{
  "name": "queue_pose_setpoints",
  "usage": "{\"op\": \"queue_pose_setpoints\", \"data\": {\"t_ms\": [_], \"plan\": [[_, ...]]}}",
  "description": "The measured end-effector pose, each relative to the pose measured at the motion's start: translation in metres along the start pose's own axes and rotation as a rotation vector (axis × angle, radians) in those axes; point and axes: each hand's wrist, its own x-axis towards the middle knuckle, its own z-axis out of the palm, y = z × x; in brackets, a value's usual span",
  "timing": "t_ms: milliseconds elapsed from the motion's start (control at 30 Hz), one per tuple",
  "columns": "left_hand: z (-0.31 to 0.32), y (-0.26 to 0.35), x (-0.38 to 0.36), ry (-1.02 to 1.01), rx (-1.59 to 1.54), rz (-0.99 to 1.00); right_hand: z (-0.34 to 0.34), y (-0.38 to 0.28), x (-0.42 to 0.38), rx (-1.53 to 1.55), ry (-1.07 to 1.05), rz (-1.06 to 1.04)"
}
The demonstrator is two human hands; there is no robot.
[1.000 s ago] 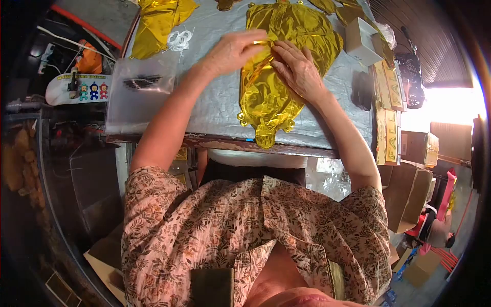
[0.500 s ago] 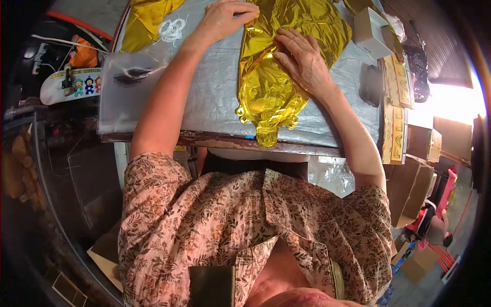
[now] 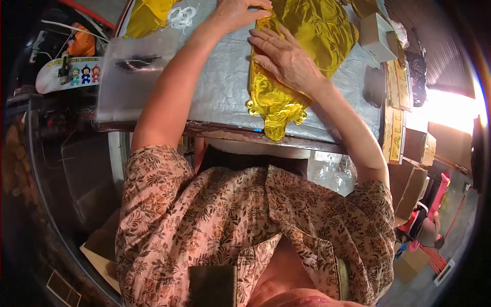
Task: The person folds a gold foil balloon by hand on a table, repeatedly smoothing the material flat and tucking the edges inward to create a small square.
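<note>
A flat, uninflated gold foil balloon [image 3: 317, 36] lies on the grey-covered table [image 3: 225, 87], its tail hanging over the near edge. My right hand [image 3: 284, 59] lies flat on the balloon's left half, fingers spread, pressing it down. My left hand [image 3: 240, 11] sits at the top edge of the view on the balloon's left border, fingers curled against the foil; I cannot see whether it pinches it.
A clear plastic bag with dark pieces [image 3: 135, 64] lies at the table's left. White cord [image 3: 182, 15] and another gold balloon [image 3: 146, 15] lie at the far left. A small white box [image 3: 377, 38], a dark object [image 3: 374, 84] and gold packets [image 3: 395, 107] line the right side.
My left hand slid away along the balloon's left edge toward the far side. My right hand shifted left and flattened on the foil. The balloon's folded part now lies narrower.
</note>
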Motion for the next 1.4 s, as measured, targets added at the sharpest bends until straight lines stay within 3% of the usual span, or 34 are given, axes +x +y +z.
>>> {"op": "queue_pose_setpoints", "data": {"t_ms": [200,367,433,467,533,567,633,800,900,1000,1400], "plan": [[0.001,0.006,0.001,-0.005,-0.019,-0.024,-0.006,-0.029,-0.016,0.053,0.026,0.033],[-0.008,0.023,-0.006,0.048,-0.059,0.039,-0.022,-0.055,-0.038,0.268,-0.103,-0.022],[0.001,0.013,0.000,-0.144,0.021,-0.342,-0.035,-0.045,-0.037,0.338,-0.156,-0.052],[0.002,0.008,-0.001,-0.145,0.022,-0.339,-0.041,-0.038,-0.036,0.236,-0.093,-0.012],[0.001,0.001,0.000,-0.051,0.021,-0.011,-0.042,-0.025,-0.034,0.093,-0.034,0.076],[0.002,0.000,0.001,-0.053,0.025,0.015,-0.039,-0.024,-0.037,0.075,-0.053,0.080],[0.006,-0.004,-0.003,-0.066,0.258,-0.007,-0.026,-0.021,-0.044,0.074,-0.088,0.065],[0.005,-0.003,0.004,-0.037,0.267,0.064,-0.022,-0.028,-0.052,0.109,-0.033,0.092],[0.003,0.006,0.005,0.002,0.439,0.145,-0.016,-0.026,-0.055,0.123,-0.007,0.113],[0.015,0.020,0.025,-0.077,0.204,0.262,-0.012,-0.025,-0.057,0.147,0.018,0.128],[0.058,0.025,0.040,-0.101,0.179,0.201,-0.018,-0.018,-0.055,0.185,0.124,0.101]]}}
